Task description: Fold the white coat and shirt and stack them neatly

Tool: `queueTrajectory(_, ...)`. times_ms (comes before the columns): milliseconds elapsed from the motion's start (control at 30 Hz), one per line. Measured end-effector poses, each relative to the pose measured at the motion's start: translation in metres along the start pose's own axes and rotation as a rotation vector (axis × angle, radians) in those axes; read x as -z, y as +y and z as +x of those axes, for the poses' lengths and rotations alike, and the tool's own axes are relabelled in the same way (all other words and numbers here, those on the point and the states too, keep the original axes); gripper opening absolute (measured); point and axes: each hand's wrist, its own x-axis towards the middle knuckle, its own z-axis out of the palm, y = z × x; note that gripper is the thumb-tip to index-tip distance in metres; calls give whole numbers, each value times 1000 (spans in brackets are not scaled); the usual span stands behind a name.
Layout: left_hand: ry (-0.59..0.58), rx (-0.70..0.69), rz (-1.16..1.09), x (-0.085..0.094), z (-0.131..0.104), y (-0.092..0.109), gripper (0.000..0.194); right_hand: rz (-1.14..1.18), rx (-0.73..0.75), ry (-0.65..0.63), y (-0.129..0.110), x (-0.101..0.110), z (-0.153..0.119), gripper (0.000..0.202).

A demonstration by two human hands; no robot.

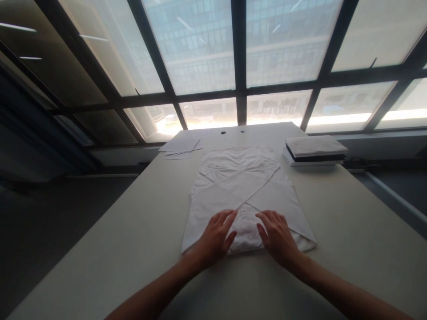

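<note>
Windows (200, 44) back the tabletop (147, 213), where a white shirt (233, 184) lies partly folded. Over its near end, left hand (216, 235) and right hand (276, 234) curve, loosely spread, gripping nothing; smoothing seems the step, any next fold needing an even pinch.

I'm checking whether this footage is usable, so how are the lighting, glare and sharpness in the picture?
Head view: glare bleaches the lower window panes, and light streaks show on the upper panes; head view: the floor at left is deeply shadowed; head view: softness mutes creases in the white garment, but the hands read clearly.
</note>
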Motion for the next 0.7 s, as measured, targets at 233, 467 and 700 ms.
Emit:
queueTrajectory(233,28,43,-84,-34,23,-4,45,34,-23,-102,-11,-18,21,39)
queueTrajectory(467,70,365,-231,-12,0,-30,37,172,-233,-335,38,-3,30,24)
queueTrajectory(700,56,346,-475,-9,2,-27,44,355,-210,-308,49,-4,17,14)
